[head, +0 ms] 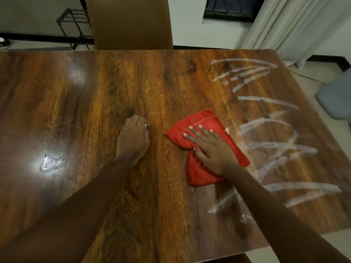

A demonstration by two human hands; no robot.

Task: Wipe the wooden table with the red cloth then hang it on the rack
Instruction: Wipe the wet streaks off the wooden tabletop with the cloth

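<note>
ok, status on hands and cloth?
Right hand flat on red cloth, pressing it to table. Left hand fisted on wood, empty. White streaks remain right side. Path clear.

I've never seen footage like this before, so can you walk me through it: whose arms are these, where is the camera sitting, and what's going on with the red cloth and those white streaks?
There is one picture, taken by a wide-angle camera worn on a person's head, looking forward and down. No machine is involved; the two arms belong to that person. The right hand lies flat, fingers spread, pressing a folded red cloth onto the wooden table. The left hand rests on the wood as a loose fist and holds nothing. To the right of the cloth, white streaks still cover that side of the table, so wiping is unfinished. Beyond the far edge stands a brown chair back, and left of it a dark metal rack by the wall.
</note>
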